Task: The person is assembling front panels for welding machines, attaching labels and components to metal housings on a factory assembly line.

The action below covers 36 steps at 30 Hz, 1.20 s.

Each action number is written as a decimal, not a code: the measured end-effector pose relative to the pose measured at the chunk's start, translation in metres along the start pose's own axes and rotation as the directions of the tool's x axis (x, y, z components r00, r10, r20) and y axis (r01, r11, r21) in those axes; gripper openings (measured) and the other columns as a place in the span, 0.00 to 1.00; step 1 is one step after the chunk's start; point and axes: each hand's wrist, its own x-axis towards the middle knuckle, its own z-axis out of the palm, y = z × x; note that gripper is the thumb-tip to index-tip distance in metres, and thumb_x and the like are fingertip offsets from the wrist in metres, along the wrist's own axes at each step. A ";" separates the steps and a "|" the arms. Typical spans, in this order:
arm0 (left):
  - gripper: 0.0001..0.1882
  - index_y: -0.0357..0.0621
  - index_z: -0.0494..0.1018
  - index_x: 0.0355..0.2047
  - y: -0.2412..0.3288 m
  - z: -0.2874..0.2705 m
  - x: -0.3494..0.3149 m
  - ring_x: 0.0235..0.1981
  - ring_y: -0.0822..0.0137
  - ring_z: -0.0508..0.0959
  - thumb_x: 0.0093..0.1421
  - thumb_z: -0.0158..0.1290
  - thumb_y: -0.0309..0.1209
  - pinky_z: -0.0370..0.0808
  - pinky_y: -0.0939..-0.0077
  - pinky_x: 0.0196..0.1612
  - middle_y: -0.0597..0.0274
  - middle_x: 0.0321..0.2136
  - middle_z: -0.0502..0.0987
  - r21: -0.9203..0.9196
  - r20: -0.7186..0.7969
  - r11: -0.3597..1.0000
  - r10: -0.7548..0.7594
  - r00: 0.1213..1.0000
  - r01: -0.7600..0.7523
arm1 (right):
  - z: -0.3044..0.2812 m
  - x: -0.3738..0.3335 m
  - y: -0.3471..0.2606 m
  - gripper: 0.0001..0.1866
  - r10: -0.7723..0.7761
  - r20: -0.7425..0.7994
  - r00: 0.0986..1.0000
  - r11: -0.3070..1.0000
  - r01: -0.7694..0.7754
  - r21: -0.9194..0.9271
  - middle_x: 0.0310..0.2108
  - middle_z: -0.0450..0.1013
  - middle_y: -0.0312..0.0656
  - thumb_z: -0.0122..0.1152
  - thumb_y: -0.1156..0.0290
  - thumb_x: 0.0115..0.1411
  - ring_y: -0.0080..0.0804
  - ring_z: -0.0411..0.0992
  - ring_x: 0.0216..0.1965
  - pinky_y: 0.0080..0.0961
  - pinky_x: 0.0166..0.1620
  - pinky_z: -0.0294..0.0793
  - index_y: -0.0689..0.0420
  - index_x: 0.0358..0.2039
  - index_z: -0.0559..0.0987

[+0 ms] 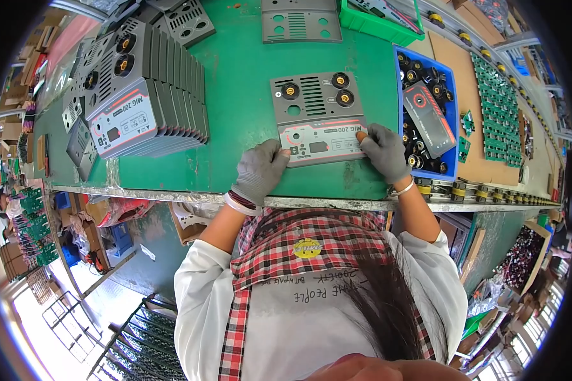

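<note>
A dark grey metal front panel (314, 108) with a grey-and-red printed label lies on the green bench in front of me. Three round black sockets with brass-coloured centres sit in its vented half; one round hole there has no socket. My left hand (260, 168), in a grey glove, grips the label's near left corner, thumb on top. At the right edge my right hand (386, 152), gloved too, pinches the panel with a bare thumb tip over the label. The fingers under the panel are hidden on both sides.
A stack of similar panels (184, 95) stands at left. More panels lie at the far side, including a bare one (302, 26). On the right are a blue bin (454, 166) of sockets with a labelled plate on top, a green crate (378, 26), circuit boards (499, 120) and rollers.
</note>
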 end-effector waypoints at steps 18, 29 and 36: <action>0.14 0.41 0.72 0.30 0.001 -0.002 0.001 0.29 0.52 0.76 0.53 0.51 0.40 0.71 0.63 0.33 0.50 0.25 0.76 0.002 0.080 0.996 -0.084 0.993 0.084 | 0.003 -0.001 0.000 0.14 -0.027 -0.021 0.999 0.999 0.027 -0.020 0.19 0.67 0.48 0.56 0.61 0.50 0.46 0.67 0.21 0.35 0.25 0.64 0.60 0.23 0.70; 0.13 0.41 0.73 0.29 0.005 -0.003 0.001 0.27 0.52 0.76 0.53 0.51 0.39 0.71 0.64 0.31 0.50 0.23 0.75 0.018 0.081 0.995 -0.103 0.991 0.102 | 0.002 -0.001 0.000 0.14 -0.024 -0.020 1.000 0.999 0.023 -0.044 0.17 0.66 0.47 0.55 0.60 0.50 0.44 0.66 0.21 0.34 0.24 0.63 0.59 0.21 0.70; 0.12 0.40 0.71 0.25 0.000 0.001 0.001 0.22 0.53 0.75 0.53 0.52 0.37 0.69 0.65 0.25 0.50 0.18 0.73 -0.037 0.020 0.999 -0.037 0.999 0.038 | 0.003 0.000 0.004 0.14 -0.068 -0.039 0.997 0.997 0.067 -0.037 0.16 0.65 0.48 0.55 0.61 0.50 0.44 0.65 0.19 0.34 0.23 0.61 0.60 0.20 0.69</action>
